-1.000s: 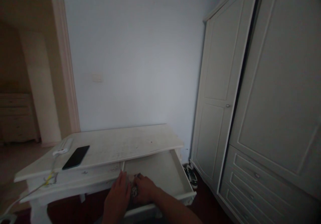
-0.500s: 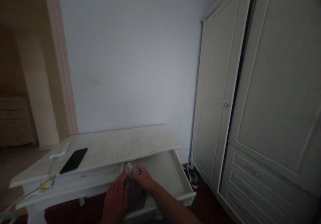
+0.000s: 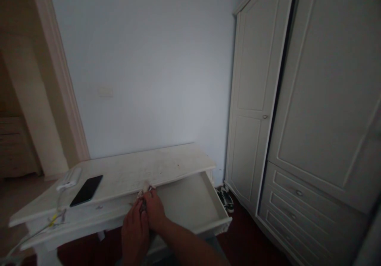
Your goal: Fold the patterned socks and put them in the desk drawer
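Observation:
My left hand and my right hand are pressed close together over the left side of a pulled-out desk drawer. Between them they grip a crumpled, pale-and-dark patterned bundle, which looks like fabric. Only its top pokes out past the fingers; the rest is hidden behind my hands, so I cannot tell its exact kind. Both hands have bent fingers closed around it. Behind them runs the front edge of the white desk.
On the desk's left lie a black phone and a white power strip with a cable hanging over the edge. Shoes stand on the floor right of the desk. A tall white wardrobe fills the right side.
Both hands have drawn closer together, the right one moving left over the bundle. The dark part that hung below the hands is now out of sight. The view has shifted slightly.

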Tool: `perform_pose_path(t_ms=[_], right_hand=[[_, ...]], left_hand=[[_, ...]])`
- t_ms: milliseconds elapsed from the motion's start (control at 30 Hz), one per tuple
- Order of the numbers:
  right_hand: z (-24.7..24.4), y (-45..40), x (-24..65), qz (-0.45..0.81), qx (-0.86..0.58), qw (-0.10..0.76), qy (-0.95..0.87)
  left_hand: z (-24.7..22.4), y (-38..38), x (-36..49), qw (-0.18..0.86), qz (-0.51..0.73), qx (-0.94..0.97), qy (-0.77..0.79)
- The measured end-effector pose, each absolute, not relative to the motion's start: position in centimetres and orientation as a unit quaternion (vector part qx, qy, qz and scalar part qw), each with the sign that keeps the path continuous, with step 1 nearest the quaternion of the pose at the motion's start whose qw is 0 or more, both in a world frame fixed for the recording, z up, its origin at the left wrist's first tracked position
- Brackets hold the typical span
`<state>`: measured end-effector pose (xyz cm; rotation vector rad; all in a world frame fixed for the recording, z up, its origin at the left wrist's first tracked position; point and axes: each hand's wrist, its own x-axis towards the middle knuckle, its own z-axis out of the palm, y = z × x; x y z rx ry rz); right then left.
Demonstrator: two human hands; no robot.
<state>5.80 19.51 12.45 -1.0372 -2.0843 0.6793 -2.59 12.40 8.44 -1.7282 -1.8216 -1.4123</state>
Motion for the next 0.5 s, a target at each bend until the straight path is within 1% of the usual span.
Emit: perform_pose_path(t_ms=[133, 267, 500], right_hand=[[13.1, 19.6, 5.4, 0.276, -0.453, 0.318, -0.786], [13.7, 19.5, 7.2, 0.281, -0.413, 0.271, -0.823], [14.7, 21.0, 8.8, 0.307, -0.353, 0.139, -0.873]], left_hand=[[8.3, 12.5, -2.5, 0.105, -0.497, -0.583, -0.635], [8.4, 12.4, -2.4, 0.066, -0.518, -0.564, -0.639], [8.4, 12.0, -2.7, 0.033, -0.540, -0.553, -0.633]])
